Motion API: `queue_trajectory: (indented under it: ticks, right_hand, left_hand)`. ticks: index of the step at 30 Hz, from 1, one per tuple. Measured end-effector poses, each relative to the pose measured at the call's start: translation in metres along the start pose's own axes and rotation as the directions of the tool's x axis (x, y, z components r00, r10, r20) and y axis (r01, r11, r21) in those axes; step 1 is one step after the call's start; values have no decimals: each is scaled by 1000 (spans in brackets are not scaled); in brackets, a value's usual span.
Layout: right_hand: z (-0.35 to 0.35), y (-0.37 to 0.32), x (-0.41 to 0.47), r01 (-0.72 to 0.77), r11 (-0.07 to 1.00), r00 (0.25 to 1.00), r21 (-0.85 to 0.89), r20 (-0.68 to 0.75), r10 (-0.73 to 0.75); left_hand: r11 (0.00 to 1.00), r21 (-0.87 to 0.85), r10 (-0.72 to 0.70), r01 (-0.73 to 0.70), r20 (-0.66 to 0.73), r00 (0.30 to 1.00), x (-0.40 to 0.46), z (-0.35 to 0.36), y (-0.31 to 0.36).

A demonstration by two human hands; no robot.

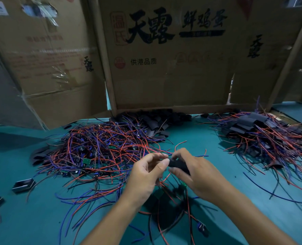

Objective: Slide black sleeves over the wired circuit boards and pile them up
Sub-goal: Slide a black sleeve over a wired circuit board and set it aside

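Note:
My right hand (195, 171) grips a black sleeve (179, 166) above the teal table. My left hand (146, 174) pinches thin wires at the sleeve's left opening, thumb and forefinger together. Red and blue wires trail from the sleeve on both sides. A small green circuit board (183, 185) hangs below my right hand. A big tangle of wired boards (97, 149) lies to the left. Loose black sleeves (157, 122) are heaped at the back. A pile of sleeved boards (258, 131) sits at the right.
Cardboard boxes (166, 55) wall off the back of the teal table (23, 223). Two small black open boxes (23, 185) lie near the left edge. Loose wires and flat black sleeves (164, 206) lie under my forearms.

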State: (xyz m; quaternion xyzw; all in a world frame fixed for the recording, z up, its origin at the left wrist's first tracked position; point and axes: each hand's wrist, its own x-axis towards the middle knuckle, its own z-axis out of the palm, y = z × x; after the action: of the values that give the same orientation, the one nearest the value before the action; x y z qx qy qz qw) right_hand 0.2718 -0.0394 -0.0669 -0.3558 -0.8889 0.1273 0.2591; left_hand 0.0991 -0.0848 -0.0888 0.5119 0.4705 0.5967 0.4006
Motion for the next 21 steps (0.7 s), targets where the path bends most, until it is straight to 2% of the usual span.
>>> queue_trajectory:
  ticks: [5,8,11,17,21]
  right_hand:
    - [-1,-1,2,27,979,1000,201,6,-28]
    - [-3,0,4,11,983,1000,182,-23,-7]
    - [-12,10,7,-90,983,991,163,-80,104]
    - [-62,59,29,-241,970,951,-42,-209,227]
    - [-118,115,57,-409,882,893,-234,-303,334]
  left_hand:
    - [998,13,67,-66,-65,996,2,-4,0]
    - [999,-24,31,-32,-64,997,4,-4,0]
    - [999,39,8,-4,-87,996,5,-9,-3]
    - [933,354,98,-59,-93,991,6,-20,-1]
    - [888,451,142,-90,-84,986,4,-20,1]
